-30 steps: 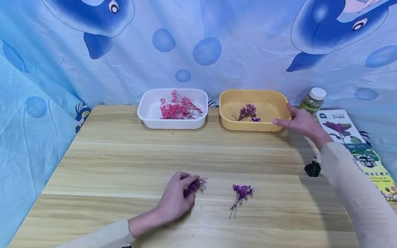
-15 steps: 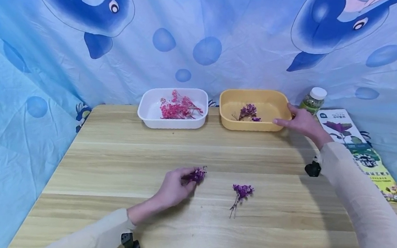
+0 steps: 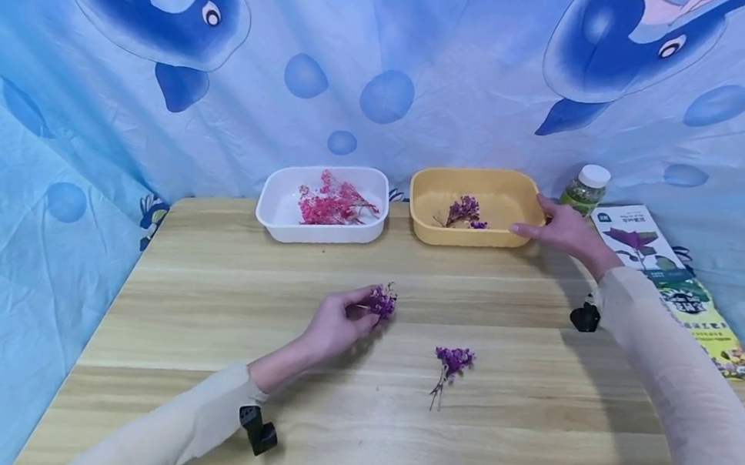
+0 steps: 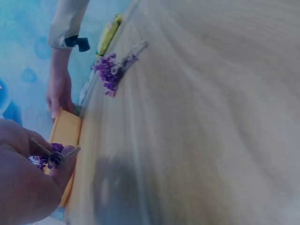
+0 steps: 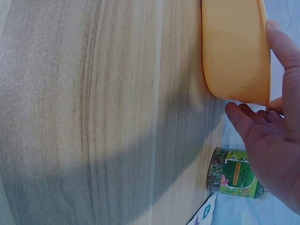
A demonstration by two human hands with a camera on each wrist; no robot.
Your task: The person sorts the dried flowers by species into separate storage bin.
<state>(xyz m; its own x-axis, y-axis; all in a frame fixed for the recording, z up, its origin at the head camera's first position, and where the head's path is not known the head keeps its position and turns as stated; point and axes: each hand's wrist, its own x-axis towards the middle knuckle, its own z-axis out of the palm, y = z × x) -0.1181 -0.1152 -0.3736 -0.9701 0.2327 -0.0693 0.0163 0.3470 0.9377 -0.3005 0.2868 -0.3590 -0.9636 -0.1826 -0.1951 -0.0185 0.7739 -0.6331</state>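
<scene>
My left hand (image 3: 336, 327) pinches a small sprig of purple dried flowers (image 3: 383, 304) over the middle of the table. In the left wrist view, its thin stems (image 4: 70, 151) stick out between thumb and fingers. My right hand (image 3: 570, 230) grips the right end of a yellow plastic basin (image 3: 470, 237), thumb at the rim. The right wrist view has the fingertips (image 5: 233, 112) against the basin's end wall. Inside the basin lie purple sprigs (image 3: 464, 209). Another purple flower sprig (image 3: 454, 360) lies on the table, to the right of my left hand.
A white basin (image 3: 319, 235) with pink dried flowers (image 3: 334, 204) stands left of the yellow one. Behind my right hand is a white-capped jar (image 3: 585, 189). Printed packets (image 3: 692, 303) lie along the table's right edge. A blue curtain (image 3: 343, 19) hangs behind the wooden table (image 3: 210, 306).
My left hand has moved away from me and slightly right, carrying the purple sprig toward the basins. The right hand and the yellow basin have stayed in place.
</scene>
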